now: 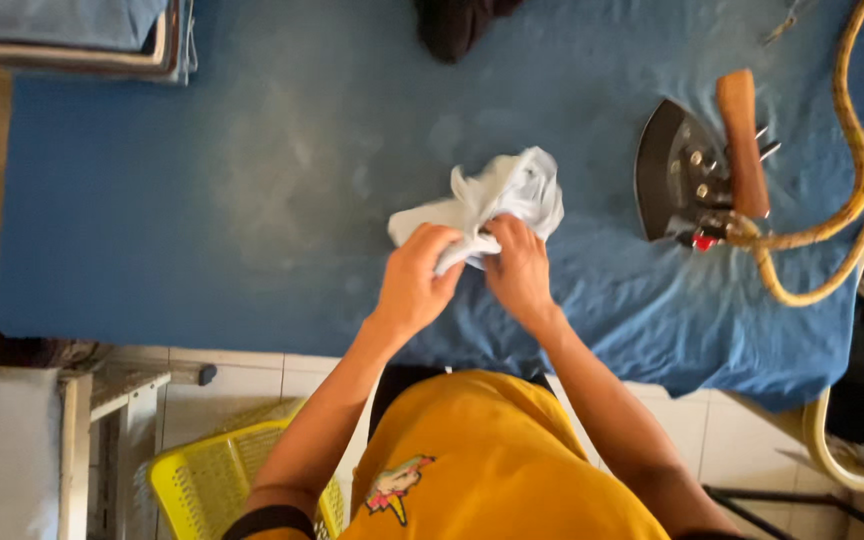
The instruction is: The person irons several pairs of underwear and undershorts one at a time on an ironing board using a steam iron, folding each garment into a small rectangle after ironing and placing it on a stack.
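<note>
Cloth [497, 205], pale, crumpled: gripped by both hands, left hand [414, 278] and right hand [518, 268], mid-worktop [202, 200] on blue cover. Iron [697, 170] and cord [842, 200] lie to the right; judged risk: cloth or arm brushed against iron, cord snagged.

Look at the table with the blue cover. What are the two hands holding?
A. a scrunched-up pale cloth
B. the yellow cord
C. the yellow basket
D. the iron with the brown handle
A: the left hand and the right hand both grip the crumpled pale cloth, while the iron sits apart to the right on the blue cover.
</note>
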